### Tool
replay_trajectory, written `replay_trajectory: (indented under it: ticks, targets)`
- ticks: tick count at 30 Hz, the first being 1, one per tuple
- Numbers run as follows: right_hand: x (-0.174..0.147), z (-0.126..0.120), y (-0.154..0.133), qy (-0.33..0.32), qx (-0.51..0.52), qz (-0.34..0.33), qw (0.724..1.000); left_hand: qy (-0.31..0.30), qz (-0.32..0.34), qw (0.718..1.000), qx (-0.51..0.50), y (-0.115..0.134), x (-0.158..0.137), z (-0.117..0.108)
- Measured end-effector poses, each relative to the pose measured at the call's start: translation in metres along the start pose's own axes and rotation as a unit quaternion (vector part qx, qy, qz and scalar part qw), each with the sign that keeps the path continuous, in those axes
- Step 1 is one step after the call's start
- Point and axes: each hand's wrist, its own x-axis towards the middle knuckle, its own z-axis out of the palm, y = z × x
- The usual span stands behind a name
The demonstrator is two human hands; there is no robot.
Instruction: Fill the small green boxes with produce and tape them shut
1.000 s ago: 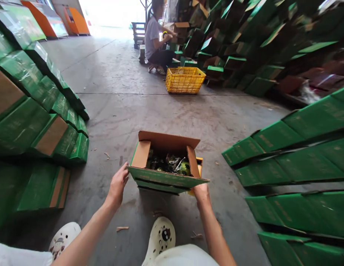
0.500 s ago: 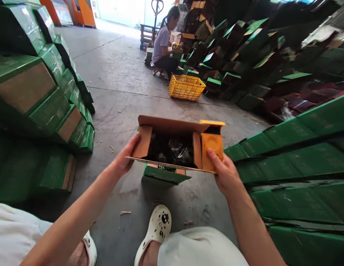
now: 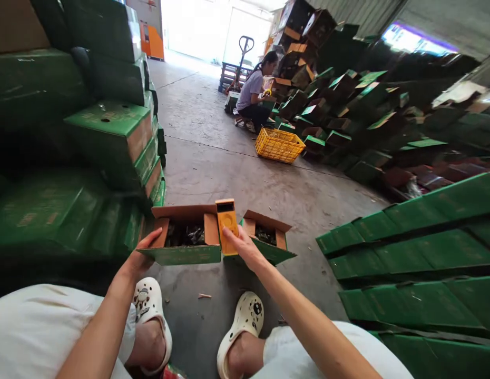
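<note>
My left hand (image 3: pixel 146 251) is closed on the left end of an open green cardboard box (image 3: pixel 182 256), its brown flaps folded out. Dark, shiny contents (image 3: pixel 185 235) lie inside, too unclear to name. My right hand (image 3: pixel 247 247) is closed on a flat yellow-orange case (image 3: pixel 227 221) with a dark slot near its top. The thumb lies on the front of the case, which sits against the box's right end; whether those fingers also grip the box is hidden. Just right of them, a second open green box (image 3: pixel 274 251) with similar dark contents stands on the floor.
Green boxes (image 3: pixel 110 118) are stacked at left, and rows of green boxes (image 3: pixel 407 252) stand at right. A yellow crate (image 3: pixel 280 146) is ahead on the floor. Beyond it a person (image 3: pixel 253 95) crouches beside heaped cartons (image 3: pixel 320 105). A pallet jack (image 3: pixel 245 50) stands behind.
The held box has moved left and lower in view, together with the yellow-orange case. The second box, formerly mostly hidden beneath it, now shows on the right. My view has turned left.
</note>
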Motion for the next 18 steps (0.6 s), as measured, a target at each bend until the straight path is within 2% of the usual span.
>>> replay_trajectory:
  ticks: [5,8,13,15,18]
  targets:
    - [0.000,0.029,0.061,0.004,-0.030,0.067,0.997,-0.023,-0.143,0.987,0.063,-0.033,0.017,-0.047]
    - [-0.003,0.032,0.084,0.029,-0.072,0.089,0.993,-0.019,-0.143,0.985,0.093,-0.071,0.030,-0.062]
    - [-0.005,0.019,0.130,0.076,-0.172,0.147,0.971,-0.035,-0.148,0.978,0.142,-0.133,0.058,-0.070]
    - [0.000,0.011,0.150,0.087,-0.216,0.176,0.957,-0.023,-0.145,0.977,0.156,-0.146,0.067,-0.070]
    - [0.011,0.003,0.173,0.086,-0.276,0.203,0.935,0.021,-0.157,0.961,0.225,-0.151,0.075,-0.064]
